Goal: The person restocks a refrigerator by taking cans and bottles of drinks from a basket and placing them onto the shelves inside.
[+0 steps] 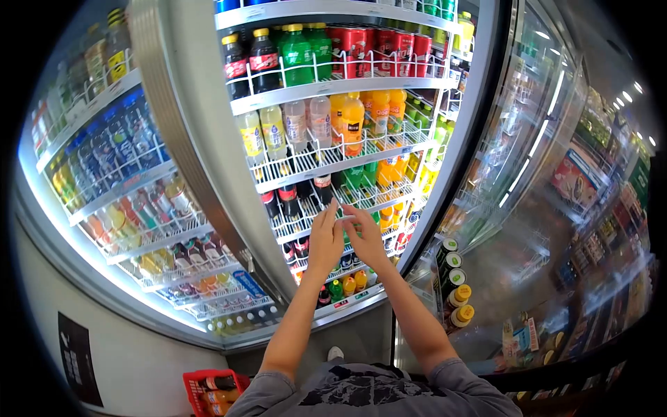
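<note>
My left hand (326, 240) and my right hand (364, 235) are raised side by side in front of a lit drinks fridge, fingertips close together. The left fingers are stretched upward; the right fingers are slightly bent, with the thumb apart. I see nothing held in either hand. Just beyond my fingertips, a dark cola bottle (323, 187) stands on a white wire shelf, beside green bottles (355, 176). Orange drink bottles (351, 126) stand on the shelf above. My hands cover part of the lower shelves.
A red basket (192, 390) holding bottles is at the lower left. The fridge's glass door (514, 139) stands at the right, with yellow-capped bottles (460, 316) near its lower part. Red cans (353, 45) and more bottles fill the upper shelf. Another stocked fridge section is on the left.
</note>
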### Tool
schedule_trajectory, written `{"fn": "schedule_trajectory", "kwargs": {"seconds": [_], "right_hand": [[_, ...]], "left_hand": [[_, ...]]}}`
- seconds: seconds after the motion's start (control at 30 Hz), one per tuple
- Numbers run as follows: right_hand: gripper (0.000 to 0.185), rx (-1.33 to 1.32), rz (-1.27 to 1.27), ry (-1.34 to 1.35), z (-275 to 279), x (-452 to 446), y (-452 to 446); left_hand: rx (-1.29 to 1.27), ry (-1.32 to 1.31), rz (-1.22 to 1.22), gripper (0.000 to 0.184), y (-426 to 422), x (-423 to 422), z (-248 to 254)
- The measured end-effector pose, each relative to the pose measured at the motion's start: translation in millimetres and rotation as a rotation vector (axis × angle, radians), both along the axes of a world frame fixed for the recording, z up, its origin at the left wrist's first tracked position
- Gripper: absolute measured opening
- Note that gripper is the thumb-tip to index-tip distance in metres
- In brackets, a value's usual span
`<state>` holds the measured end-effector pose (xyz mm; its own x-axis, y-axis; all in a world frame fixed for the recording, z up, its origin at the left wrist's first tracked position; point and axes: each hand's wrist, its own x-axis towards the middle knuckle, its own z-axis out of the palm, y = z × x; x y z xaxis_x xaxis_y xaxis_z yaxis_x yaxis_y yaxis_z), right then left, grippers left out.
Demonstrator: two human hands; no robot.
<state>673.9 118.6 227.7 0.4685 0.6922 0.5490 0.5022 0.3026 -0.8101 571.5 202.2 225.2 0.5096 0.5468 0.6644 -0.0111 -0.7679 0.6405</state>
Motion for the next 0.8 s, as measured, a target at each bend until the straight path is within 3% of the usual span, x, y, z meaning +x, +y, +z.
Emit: {"fn": "schedule_trajectory", "kwargs": {"seconds": [0.23,0.4,0.47,0.67,0.8], "right_hand": [[0.032,0.012,0.241,0.164,-18.5,-59.7,-58.0],[0.024,0.046,0.358,0.256,-23.0,-117.9,-51.3],[0.023,-0.032,0.465,0.291,-20.2,-153.9,-56.0],[0.024,-0.091,0.595,0.036,-24.8,-229.0,-58.0],[0.027,-0.12,0.709,0.21,-26.9,-265.6,-38.0]], "left_hand": [[-0.179,0.001,0.112,0.046,-95.0,-77.9,-37.1],[-0.146,-0.019,0.299,0.044,-139.3,-155.6,-65.6],[-0.195,-0.028,0.37,0.043,-146.5,-197.4,-75.1],[-0.315,-0.127,0.621,0.041,-144.9,-300.6,-84.1],[-0.408,-0.225,0.66,0.041,-131.0,-355.4,-70.6]]}}
